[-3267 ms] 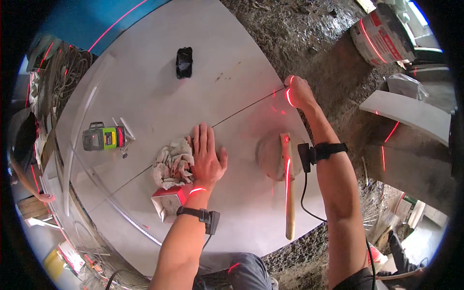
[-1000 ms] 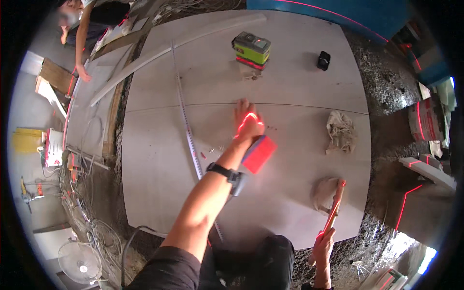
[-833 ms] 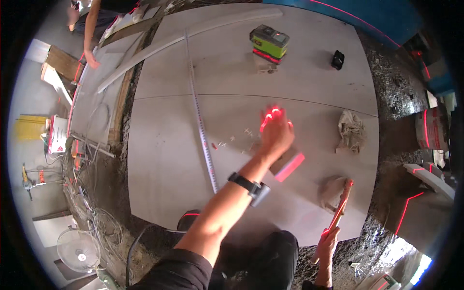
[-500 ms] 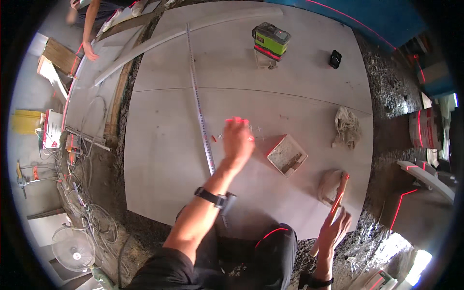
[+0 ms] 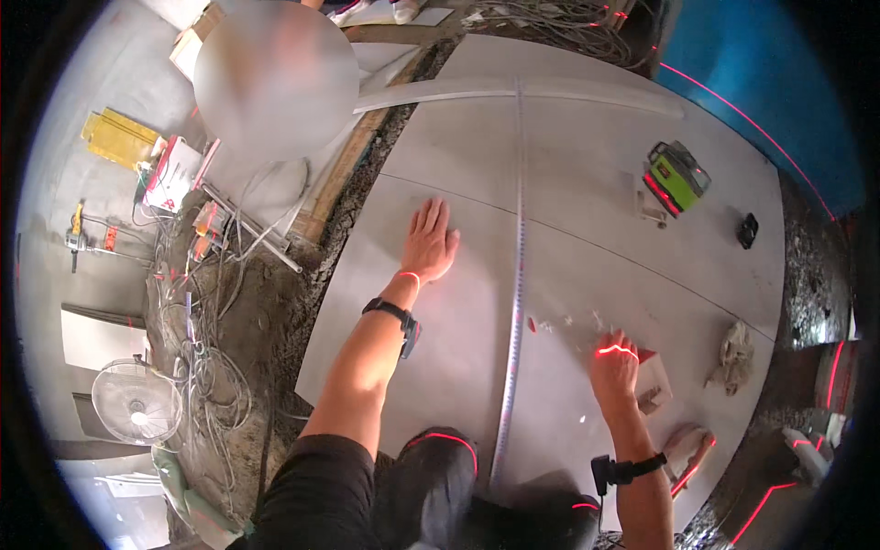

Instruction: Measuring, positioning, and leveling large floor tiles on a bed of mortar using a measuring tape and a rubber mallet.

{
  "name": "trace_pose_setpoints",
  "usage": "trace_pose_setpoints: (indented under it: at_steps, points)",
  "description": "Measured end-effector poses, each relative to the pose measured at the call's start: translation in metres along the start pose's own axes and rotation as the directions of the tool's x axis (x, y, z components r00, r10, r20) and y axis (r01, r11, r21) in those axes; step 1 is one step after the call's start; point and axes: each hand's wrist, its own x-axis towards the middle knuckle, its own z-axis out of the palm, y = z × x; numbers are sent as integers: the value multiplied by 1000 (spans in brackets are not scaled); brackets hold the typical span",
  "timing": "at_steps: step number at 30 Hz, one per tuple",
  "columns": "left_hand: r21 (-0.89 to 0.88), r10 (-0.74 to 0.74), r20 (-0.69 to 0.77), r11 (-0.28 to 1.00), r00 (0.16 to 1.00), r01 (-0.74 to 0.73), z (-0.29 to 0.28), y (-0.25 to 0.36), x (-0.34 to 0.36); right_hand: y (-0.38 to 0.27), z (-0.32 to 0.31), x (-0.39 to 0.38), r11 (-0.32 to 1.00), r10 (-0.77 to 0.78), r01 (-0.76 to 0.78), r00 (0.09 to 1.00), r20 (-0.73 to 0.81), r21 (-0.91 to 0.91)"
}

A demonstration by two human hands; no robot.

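Note:
My left hand lies flat on a large pale tile, left of a long measuring tape, fingers stretched out. To the right of the tape, my right hand is down at the tile beside several small white cross-shaped spacers. Its fingers are bent under, and whatever they hold is hidden. A small red piece lies between the tape and the spacers. Against the right hand's far side stands a white box with gritty residue inside. Beside my right forearm rests a tool with a pale rounded part and a stick handle.
A green laser level stands at the far right, with a small black object near it. A crumpled cloth lies by the right edge. A long white strip crosses the far end. Cables and a fan occupy the left; another person is beyond.
My left hand has left the spacers and spread flat on the tile further left. My right hand has moved from the handled tool to the spacers. The view has turned left.

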Motion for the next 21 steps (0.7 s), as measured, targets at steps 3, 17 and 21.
trace_pose_setpoints:
  at_steps: [3,17,21]
  points:
    - [-59,66,-44,996,997,-68,-4,-24,31,2,5,-1,996,34,-41,996,86,78]
    - [-114,-102,-98,989,990,91,1,-72,36,0,-23,21,972,142,-176,969,201,159]
    - [-34,-109,-144,994,984,105,-4,-109,48,-21,-34,32,970,160,-157,987,1,185]
